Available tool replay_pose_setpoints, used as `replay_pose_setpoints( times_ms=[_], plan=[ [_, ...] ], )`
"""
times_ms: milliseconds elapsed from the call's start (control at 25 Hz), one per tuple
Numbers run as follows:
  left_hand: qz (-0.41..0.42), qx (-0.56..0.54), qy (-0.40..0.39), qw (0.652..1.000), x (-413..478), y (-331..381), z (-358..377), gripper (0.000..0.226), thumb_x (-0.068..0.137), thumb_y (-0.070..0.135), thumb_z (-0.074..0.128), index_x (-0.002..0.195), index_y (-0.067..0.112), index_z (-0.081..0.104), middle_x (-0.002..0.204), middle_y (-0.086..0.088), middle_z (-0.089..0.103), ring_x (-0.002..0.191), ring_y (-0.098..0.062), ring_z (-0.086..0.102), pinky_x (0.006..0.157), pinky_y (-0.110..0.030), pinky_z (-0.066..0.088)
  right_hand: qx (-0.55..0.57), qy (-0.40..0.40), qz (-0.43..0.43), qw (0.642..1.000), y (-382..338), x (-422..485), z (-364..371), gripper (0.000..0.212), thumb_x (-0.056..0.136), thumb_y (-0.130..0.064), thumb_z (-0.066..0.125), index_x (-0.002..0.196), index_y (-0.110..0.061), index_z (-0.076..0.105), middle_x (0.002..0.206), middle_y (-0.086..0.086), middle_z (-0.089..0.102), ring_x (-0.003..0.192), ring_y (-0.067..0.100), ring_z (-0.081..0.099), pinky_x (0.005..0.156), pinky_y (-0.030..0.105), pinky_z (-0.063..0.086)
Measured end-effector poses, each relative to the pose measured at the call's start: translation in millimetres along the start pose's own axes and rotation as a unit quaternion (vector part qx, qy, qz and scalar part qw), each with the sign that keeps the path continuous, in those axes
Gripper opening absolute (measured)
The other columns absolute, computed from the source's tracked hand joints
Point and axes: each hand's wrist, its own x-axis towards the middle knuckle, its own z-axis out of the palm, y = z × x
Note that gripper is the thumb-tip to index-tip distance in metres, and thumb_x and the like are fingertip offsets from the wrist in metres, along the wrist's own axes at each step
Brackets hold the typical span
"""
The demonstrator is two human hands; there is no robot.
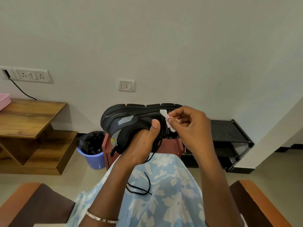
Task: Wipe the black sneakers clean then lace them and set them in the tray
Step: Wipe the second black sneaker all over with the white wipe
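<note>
A black sneaker (127,118) is held upside down at chest height, its sole facing up and its heel to the left. My left hand (142,141) grips it from below, the thumb pressed on its side. My right hand (188,126) pinches a small white wipe (167,119) against the sneaker's side near the sole edge. A loose black lace (141,189) hangs from the shoe and lies on my lap. A corner of a pink tray (4,99) shows on the wooden table at the far left. No second sneaker is in view.
A wooden table (31,118) stands at the left, with a blue bin lined with a black bag (93,149) beside it. A reddish-brown stool (111,151) sits behind the shoe, a black shoe rack (229,141) at the right. Chair armrests (255,203) flank my lap.
</note>
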Motion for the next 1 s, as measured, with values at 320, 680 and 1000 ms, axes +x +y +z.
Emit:
replay_pose_setpoints(
  times_ms=[320,680,1000],
  plan=[
    [0.031,0.017,0.004,0.999,2.1,-9.2,2.0,0.085,0.084,0.085,0.028,0.137,0.022,0.051,0.135,0.003,0.059,0.130,-0.007,0.052,0.112,-0.037,0.042,0.065,-0.118,-0.101,0.986,-13.0,6.3,19.9,0.015,0.090,-0.019,0.074,0.102,-0.026,0.079,0.098,-0.009,0.072,0.097,0.011,0.067,0.087,0.034,0.055],
    [0.022,-0.009,0.017,1.000,0.2,-9.7,0.3,0.082,0.078,0.090,0.031,0.117,0.024,0.061,0.117,0.000,0.067,0.116,-0.015,0.063,0.102,-0.049,0.049,0.107,-0.153,-0.106,0.977,-2.1,0.5,16.6,0.014,0.092,-0.022,0.071,0.104,-0.025,0.078,0.101,-0.007,0.070,0.099,0.014,0.066,0.085,0.032,0.055],
    [-0.009,-0.065,0.009,0.998,1.1,-3.4,-5.1,0.092,0.067,0.098,0.022,0.113,0.036,0.072,0.117,0.002,0.072,0.118,-0.014,0.063,0.106,-0.041,0.046,0.097,-0.152,-0.097,0.979,-0.1,-10.3,11.2,0.013,0.088,-0.022,0.076,0.100,-0.027,0.077,0.092,-0.008,0.071,0.084,0.017,0.065,0.072,0.028,0.055]
  ],
)
